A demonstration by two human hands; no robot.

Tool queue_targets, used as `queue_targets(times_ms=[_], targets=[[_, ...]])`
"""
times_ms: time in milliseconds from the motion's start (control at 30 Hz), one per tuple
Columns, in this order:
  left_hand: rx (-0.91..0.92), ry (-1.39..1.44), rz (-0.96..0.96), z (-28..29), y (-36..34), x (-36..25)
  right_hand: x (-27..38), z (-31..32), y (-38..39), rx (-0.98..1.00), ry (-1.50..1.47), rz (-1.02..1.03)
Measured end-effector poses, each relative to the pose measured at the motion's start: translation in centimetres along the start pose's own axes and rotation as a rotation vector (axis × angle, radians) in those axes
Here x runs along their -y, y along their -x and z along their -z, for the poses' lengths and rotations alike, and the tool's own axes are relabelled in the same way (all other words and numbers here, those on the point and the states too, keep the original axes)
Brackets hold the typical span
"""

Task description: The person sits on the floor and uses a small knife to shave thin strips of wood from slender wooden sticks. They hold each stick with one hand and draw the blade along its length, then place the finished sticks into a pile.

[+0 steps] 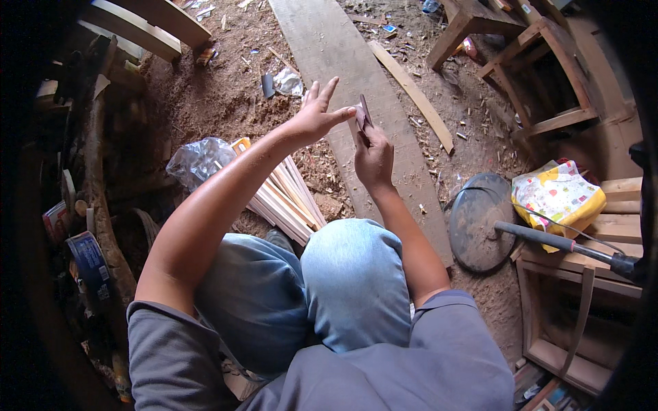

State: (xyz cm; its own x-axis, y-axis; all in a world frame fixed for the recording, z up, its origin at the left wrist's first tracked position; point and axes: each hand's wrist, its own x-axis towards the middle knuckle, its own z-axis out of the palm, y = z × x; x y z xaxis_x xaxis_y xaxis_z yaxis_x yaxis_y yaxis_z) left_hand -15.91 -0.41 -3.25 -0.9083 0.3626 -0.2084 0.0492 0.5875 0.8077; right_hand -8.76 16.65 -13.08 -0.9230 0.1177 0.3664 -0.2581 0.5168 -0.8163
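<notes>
Upper centre of the frame, above the grey plank (356, 82): small dark flat piece (362, 114), thin, held upright. Right hand (373, 159) pinched on its lower end; left hand (317, 113) splayed, fingers spread, thumb tip touching its upper edge. Looks light and stiff, thin enough to slip or snap if bent; best gripped on the flat faces near the bottom. Bundle of pale wood strips (288, 198) lower left of the hands, on the sawdust floor (205, 103).
</notes>
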Motion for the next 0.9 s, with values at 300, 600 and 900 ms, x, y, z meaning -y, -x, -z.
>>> queue_targets(times_ms=[300,600,900], targets=[[0.001,-0.043,0.003,-0.9,-0.2,-0.3,-2.1,-0.5,0.2,0.183,0.218,-0.260],[0.033,-0.027,0.066,0.2,0.0,-0.3,-1.7,-0.9,-1.1,0.274,0.306,-0.426],[0.039,-0.037,0.019,0.2,0.1,-0.3,-2.2,-1.0,-0.9,0.095,0.055,-0.205]])
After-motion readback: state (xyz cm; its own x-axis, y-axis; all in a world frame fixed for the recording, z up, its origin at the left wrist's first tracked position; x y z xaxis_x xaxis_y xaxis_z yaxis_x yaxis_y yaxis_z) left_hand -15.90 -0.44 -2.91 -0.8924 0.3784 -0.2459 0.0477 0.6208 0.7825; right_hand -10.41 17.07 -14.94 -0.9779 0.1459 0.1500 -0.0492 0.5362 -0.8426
